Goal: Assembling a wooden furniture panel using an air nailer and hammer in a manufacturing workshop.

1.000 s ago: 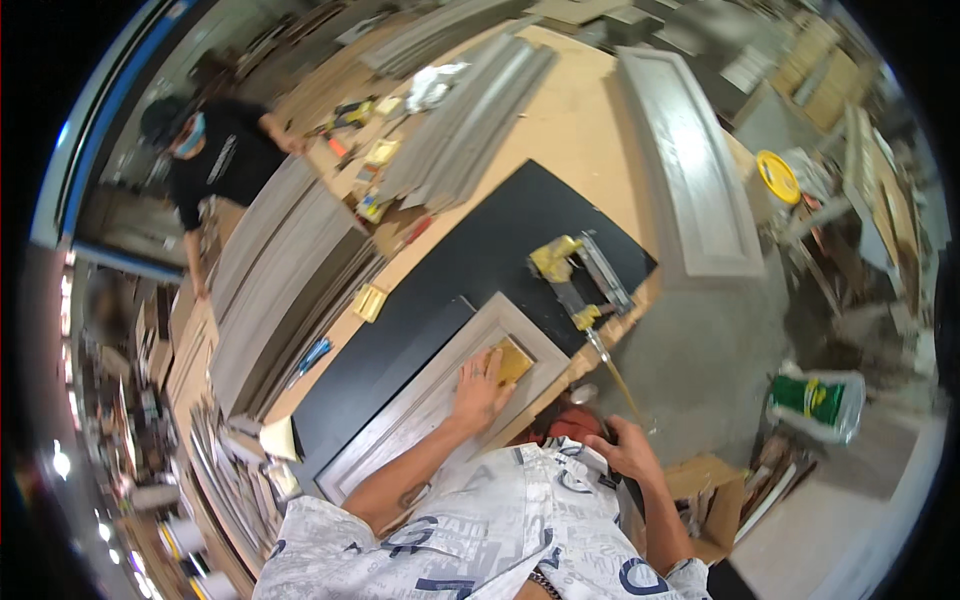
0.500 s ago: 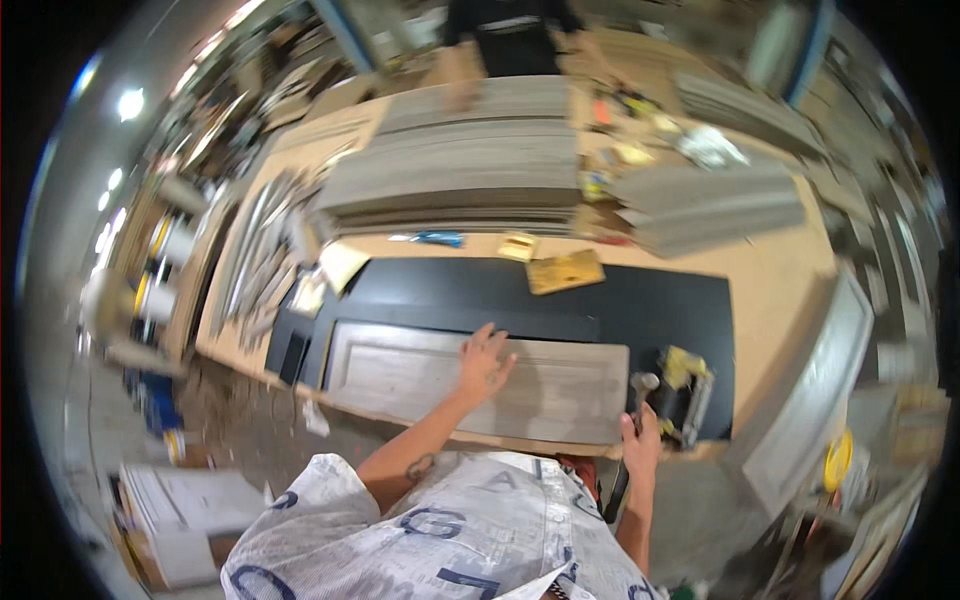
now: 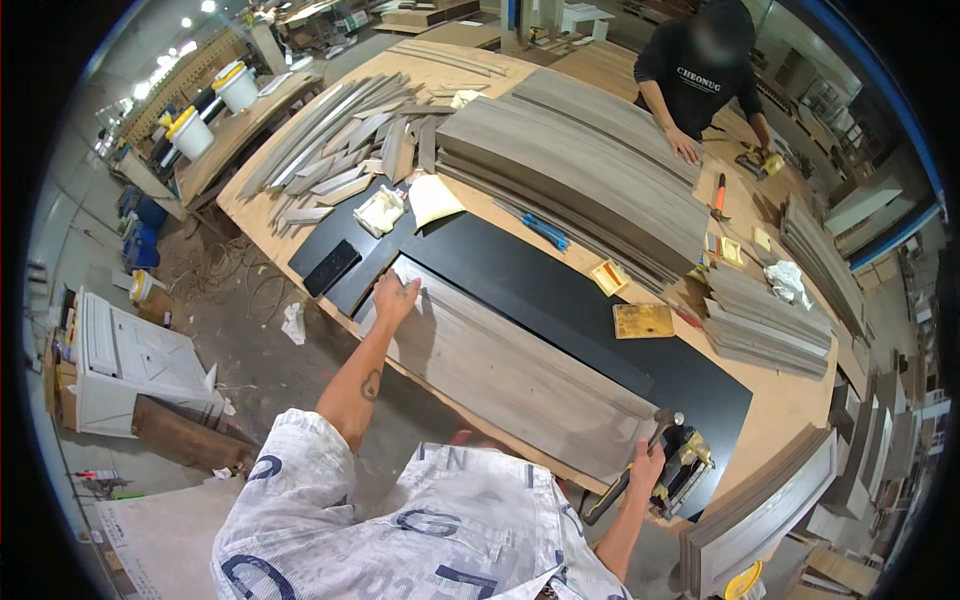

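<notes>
A grey wood-grain cabinet door (image 3: 510, 375) with a raised frame lies flat on a black board (image 3: 480, 240) at the table's near edge. My left hand (image 3: 397, 298) is at the door's left end, thumb and fingers bent over its end rail. At the door's right end, my right hand (image 3: 648, 466) is closed round a hammer (image 3: 611, 494). The hammer's metal head points away from me, its dark-and-yellow handle toward me. Beside that hand, a nail gun (image 3: 690, 462) with yellowish wrapping rests on the black board.
Stacked grey panels (image 3: 570, 150) cover the table's middle; loose wood strips (image 3: 340, 140) lie left. A yellow block (image 3: 643, 321), a blue-handled tool (image 3: 545, 229) and a dark phone-like slab (image 3: 332, 268) sit nearby. Across the table a person (image 3: 700, 75) touches the stack. Door panels (image 3: 770, 510) lean right.
My left hand has moved from the door's middle to its left end. The right hand still holds the hammer near the right end. The view has turned and sharpened.
</notes>
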